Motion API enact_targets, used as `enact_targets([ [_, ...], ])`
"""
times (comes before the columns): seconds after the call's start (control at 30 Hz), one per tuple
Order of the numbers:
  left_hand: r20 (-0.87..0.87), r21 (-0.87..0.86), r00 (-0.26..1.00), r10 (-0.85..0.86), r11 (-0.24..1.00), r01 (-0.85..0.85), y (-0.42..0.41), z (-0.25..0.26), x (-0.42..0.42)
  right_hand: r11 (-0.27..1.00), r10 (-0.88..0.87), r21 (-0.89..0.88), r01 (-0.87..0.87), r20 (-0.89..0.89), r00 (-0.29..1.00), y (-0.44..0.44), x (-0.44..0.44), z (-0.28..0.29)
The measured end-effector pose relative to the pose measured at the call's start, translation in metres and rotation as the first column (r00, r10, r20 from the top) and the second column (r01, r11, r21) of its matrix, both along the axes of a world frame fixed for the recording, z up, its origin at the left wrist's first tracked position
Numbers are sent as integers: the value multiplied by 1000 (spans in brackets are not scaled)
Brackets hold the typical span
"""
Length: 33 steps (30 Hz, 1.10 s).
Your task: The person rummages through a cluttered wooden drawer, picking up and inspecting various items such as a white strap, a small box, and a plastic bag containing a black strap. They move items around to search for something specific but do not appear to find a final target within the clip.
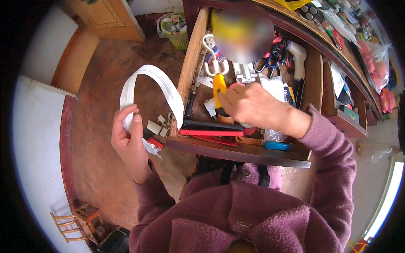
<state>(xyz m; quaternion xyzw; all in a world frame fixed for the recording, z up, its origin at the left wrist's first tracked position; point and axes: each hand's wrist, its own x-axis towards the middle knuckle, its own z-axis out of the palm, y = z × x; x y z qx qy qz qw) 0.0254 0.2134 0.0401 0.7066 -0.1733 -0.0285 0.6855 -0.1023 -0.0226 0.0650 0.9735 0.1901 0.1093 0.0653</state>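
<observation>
My left hand (129,142) pinches a white zipper (158,74) between thumb and fingers, left of an open wooden drawer (234,155). The zipper arches up and over to the drawer's left wall, and its other end hangs below the hand. Over the drawer, my right hand (248,102) has curled fingers at a yellow-handled tool (219,88). The hand hides part of that tool, and whether the fingers grip it is unclear. A white plastic hook (216,68) lies just above the tool. A black-handled screwdriver (190,102) rests along the drawer's left wall.
The drawer also holds a red flat case (212,133), a blue object (277,145), scissors (272,63) and a hair dryer (297,58). A cluttered tabletop (319,28) runs above. A green basket (177,38) and white adapters (154,127) are on the floor. A wooden chair (68,226) stands lower left.
</observation>
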Motion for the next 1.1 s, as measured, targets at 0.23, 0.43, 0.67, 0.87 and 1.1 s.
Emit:
enact_targets([
  [0.23, 49, 45, 999, 0, 999, -3, -1, 3, 2, 994, -58, -97, 51, -76, 995, 47, 41, -73],
  [0.43, 123, 41, 992, 14, 999, -19, 1, -2, 5, 989, 43, 147, -18, -167, 985, 24, 43, -58],
  [0.67, 96, 31, 995, 8, 999, -11, 0, -3, 6, 916, -395, 164, 366, 209, 895, -21, 62, -32],
  [0.87, 8, 64, 999, 36, 997, -36, 6, 8, 6, 855, -252, 507, 112, 217, 943, -85, 69, -58],
  [1.1, 15, -20, 998, 63, 998, -63, 8, 19, 11, 234, -403, 903, 359, -246, 881, -107, -5, 25],
])
